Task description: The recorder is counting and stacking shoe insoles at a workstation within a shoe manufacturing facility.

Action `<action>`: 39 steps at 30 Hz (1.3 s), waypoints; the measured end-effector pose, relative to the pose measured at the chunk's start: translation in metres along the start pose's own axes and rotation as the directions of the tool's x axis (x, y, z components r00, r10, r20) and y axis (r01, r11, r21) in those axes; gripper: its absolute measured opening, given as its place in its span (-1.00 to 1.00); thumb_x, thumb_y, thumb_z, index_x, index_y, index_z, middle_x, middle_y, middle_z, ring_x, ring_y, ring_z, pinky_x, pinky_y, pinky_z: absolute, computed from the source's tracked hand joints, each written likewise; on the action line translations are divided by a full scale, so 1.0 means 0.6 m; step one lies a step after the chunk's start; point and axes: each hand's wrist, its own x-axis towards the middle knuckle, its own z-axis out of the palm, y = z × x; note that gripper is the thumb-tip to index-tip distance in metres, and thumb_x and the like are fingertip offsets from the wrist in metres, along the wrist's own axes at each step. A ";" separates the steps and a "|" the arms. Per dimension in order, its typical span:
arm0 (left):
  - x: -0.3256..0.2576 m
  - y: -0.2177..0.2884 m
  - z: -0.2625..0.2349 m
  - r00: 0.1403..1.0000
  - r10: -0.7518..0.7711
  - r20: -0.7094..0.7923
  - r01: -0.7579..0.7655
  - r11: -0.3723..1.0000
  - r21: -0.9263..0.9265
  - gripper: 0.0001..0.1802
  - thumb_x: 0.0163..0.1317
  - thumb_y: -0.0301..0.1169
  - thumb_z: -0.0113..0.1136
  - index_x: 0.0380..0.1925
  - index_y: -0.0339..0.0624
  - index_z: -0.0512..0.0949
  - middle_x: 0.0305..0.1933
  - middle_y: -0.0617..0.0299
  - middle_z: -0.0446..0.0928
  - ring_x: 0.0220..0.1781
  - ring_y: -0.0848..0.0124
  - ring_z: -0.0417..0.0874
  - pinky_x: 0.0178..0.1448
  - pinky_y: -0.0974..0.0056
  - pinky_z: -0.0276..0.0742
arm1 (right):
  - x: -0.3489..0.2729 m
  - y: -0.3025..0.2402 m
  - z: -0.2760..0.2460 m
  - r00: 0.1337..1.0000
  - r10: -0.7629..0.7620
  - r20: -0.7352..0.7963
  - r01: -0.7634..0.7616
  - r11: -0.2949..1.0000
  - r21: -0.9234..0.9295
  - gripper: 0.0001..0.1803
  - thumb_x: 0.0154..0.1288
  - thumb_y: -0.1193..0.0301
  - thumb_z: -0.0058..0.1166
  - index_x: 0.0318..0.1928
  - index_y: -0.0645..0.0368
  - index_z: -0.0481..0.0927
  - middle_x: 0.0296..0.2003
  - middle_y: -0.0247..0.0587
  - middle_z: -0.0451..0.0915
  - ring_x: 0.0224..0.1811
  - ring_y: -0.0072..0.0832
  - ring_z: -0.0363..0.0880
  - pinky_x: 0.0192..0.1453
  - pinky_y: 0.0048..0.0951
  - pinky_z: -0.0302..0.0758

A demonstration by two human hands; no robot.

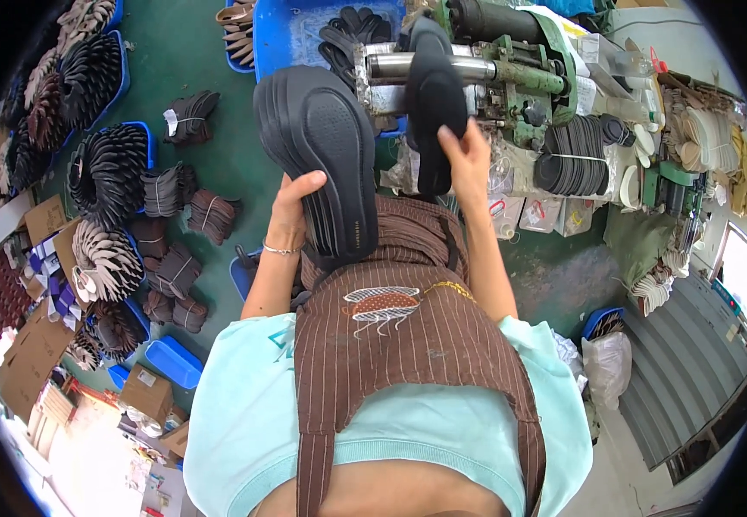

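Observation:
A thick stack of black shoe insoles (330, 146) stands on end in front of me, heel part up, its layered edges showing at the left. My left hand (291, 205) is closed around its lower left side, with the thumb over the front face. To the right, my right hand (468, 155) grips a black insole (435, 108) upright, thumb on its face and fingers behind its edge. That insole is slightly blurred, and whether it is one or more I cannot tell. It stands in front of the metal shaft (390, 66) of a green machine (541, 79).
A blue bin (283, 43) beyond my hands holds black insoles (356, 30). Bundled insoles (573, 155) lie on the bench at right. Tied bundles (175, 269) lie on the green floor at left, beside blue bins of coiled insoles (106, 177). A brown striped apron (408, 345) covers my front.

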 end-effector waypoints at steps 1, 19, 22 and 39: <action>0.001 -0.002 0.002 1.000 0.008 -0.001 -0.008 1.000 0.000 -0.36 -0.10 -0.34 0.22 0.02 -0.46 0.36 -0.07 -0.07 0.53 -0.08 0.13 0.61 0.05 0.17 0.56 | -0.017 0.001 -0.002 0.990 0.102 0.094 -0.099 0.994 -0.038 -0.79 0.26 0.60 -0.02 -0.08 0.33 0.47 -0.23 -0.20 0.59 -0.31 -0.56 0.56 -0.18 -0.55 0.49; 0.033 -0.038 0.092 0.822 0.567 0.054 -0.512 0.694 0.507 -0.47 -0.09 -0.59 0.39 -0.07 -0.42 0.40 -0.08 0.10 0.51 -0.11 0.42 0.57 0.02 0.29 0.51 | -0.068 -0.036 0.076 0.946 0.313 0.080 -0.323 0.928 0.186 -0.58 0.16 0.70 0.05 0.06 0.30 0.38 -0.11 -0.18 0.56 -0.05 -0.55 0.51 0.12 -0.53 0.39; 0.037 -0.048 0.060 0.913 0.407 -0.024 -0.394 0.896 0.205 -0.49 -0.01 -0.57 0.30 -0.02 -0.43 0.37 -0.04 0.04 0.49 -0.04 0.33 0.57 0.03 0.25 0.52 | -0.081 -0.028 0.070 0.995 0.000 -0.097 0.025 0.965 0.260 -0.53 0.15 0.71 0.07 0.10 0.30 0.36 -0.08 -0.20 0.55 -0.04 -0.53 0.50 0.12 -0.50 0.38; 0.026 -0.042 0.009 0.993 0.113 0.021 -0.111 0.992 -0.062 -0.45 0.04 -0.51 0.10 0.08 -0.44 0.28 -0.03 -0.08 0.48 -0.03 0.13 0.58 0.07 0.12 0.54 | -0.019 0.048 -0.015 0.954 0.266 -0.136 -0.258 0.963 0.075 -0.80 0.32 0.51 -0.06 -0.09 0.35 0.48 -0.28 -0.12 0.62 -0.33 -0.48 0.62 -0.18 -0.46 0.56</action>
